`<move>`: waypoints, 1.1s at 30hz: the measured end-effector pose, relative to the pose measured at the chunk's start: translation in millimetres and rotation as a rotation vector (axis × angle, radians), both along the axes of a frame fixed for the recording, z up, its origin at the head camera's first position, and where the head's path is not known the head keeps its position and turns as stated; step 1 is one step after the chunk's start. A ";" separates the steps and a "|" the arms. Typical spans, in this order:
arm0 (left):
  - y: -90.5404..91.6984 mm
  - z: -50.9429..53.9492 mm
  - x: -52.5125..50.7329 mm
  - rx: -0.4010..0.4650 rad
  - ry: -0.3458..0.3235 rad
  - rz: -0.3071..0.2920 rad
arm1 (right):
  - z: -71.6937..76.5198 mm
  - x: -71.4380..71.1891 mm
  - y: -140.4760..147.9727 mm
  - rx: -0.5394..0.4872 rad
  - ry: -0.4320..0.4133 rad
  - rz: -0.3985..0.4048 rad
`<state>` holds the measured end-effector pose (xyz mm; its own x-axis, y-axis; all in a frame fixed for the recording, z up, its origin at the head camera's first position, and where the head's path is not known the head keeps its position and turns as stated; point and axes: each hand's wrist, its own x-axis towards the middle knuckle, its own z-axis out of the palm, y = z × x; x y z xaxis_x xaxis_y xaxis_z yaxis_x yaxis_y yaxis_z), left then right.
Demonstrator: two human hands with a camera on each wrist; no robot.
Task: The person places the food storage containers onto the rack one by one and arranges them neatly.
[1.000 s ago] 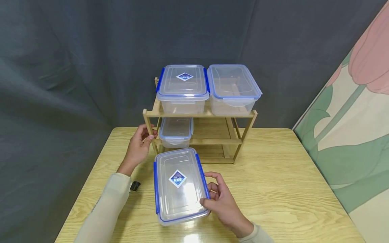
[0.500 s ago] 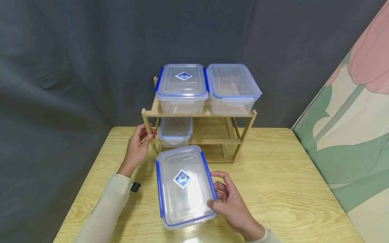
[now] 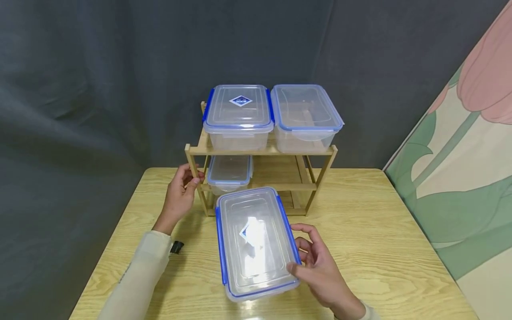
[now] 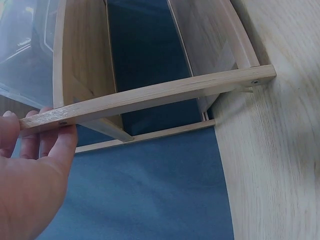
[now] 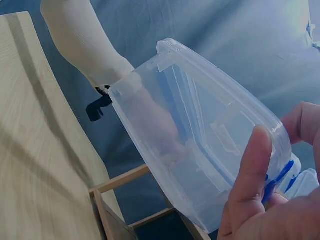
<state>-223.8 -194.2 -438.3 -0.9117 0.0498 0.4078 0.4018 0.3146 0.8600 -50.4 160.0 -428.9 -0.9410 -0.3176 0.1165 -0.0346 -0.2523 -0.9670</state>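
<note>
My right hand grips the right edge of a clear plastic food container with blue side clips, its thumb on the lid. The container is held above the table in front of the rack, and glare partly hides its label. In the right wrist view, the thumb and fingers pinch the rim of the see-through container. My left hand holds the left front post of the wooden rack. Seen from the left wrist, the fingers of that hand curl round the rack's post.
On the rack's top shelf stand a blue-clipped container and, beside it, a container with a pale blue rim. A smaller container sits at the left of the middle shelf. Behind the wooden table hangs a dark curtain.
My right hand has moved to the right with the food container, which has turned slightly and come nearer the rack in view. The left hand keeps its hold on the post.
</note>
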 end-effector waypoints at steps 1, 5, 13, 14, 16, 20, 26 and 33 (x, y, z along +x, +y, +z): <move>-0.1 0.1 -0.1 0.001 0.002 -0.002 | 1.2 0.0 1.3 0.001 0.000 -0.002; 0.0 -0.5 0.1 -0.001 0.011 -0.002 | 6.5 0.8 7.1 0.014 -0.005 -0.010; 0.4 -0.3 0.2 -0.007 0.015 0.001 | 16.6 2.3 20.4 0.011 0.020 -0.025; 0.3 -0.4 0.1 -0.008 0.014 0.002 | 17.5 2.2 22.2 0.010 0.024 -0.027; -0.1 -0.7 -0.2 -0.012 0.012 0.004 | 19.0 1.8 25.6 0.007 0.036 -0.032; -1.3 -1.8 0.0 -0.015 0.008 0.005 | 21.4 0.8 32.3 -0.006 0.054 -0.044; -1.0 -2.5 -0.1 0.004 0.009 0.006 | 22.7 -3.1 43.4 -0.051 0.090 -0.053; 0.2 -2.3 -0.8 -0.002 0.005 -0.002 | 24.0 -12.9 53.5 -0.088 0.112 -0.098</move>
<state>-224.7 -194.0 -440.6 -0.9096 0.0526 0.4122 0.4067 0.3151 0.8575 -63.3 213.5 -404.8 -0.9467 -0.2088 0.2455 -0.1692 -0.3261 -0.9300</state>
